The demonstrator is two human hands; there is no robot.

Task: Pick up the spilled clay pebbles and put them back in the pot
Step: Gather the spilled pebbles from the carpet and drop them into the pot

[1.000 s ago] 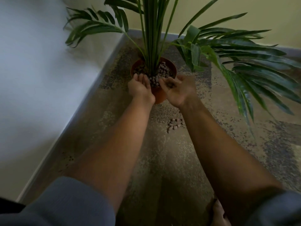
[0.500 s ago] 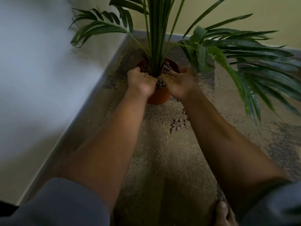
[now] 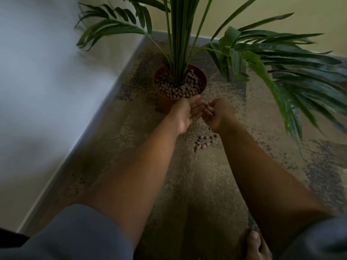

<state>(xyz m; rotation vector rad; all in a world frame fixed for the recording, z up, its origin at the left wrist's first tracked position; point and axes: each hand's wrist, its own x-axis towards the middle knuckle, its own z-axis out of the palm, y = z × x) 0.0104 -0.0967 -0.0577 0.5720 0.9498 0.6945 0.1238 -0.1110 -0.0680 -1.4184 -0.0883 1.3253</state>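
Head view, looking down: a mottled brown speckled carpet floor (image 3: 197,184) meets a pale wall (image 3: 47,81) along a grey skirting board (image 3: 105,111). Green palm fronds (image 3: 281,59) spread above and to the right of both hands. Grey sleeves (image 3: 75,233) cover the upper arms, and a bare foot (image 3: 257,246) shows at the bottom edge.

Just beyond the left hand stands the round terracotta plastic pot (image 3: 165,100), filled with brown clay pebbles (image 3: 180,87) around the palm's stems. The left hand (image 3: 185,114) lies palm up, fingers straight and relaxed, its fingertips reaching the pot's near rim; this grip is wide open and nothing shows in it. The right hand (image 3: 217,114) sits just beside it, fingers loosely curled toward the left palm; whether its grip holds any pebble I cannot tell.

Below the hands, between the two forearms, a small cluster of spilled clay pebbles (image 3: 204,142) lies on the floor, apart from the pot.
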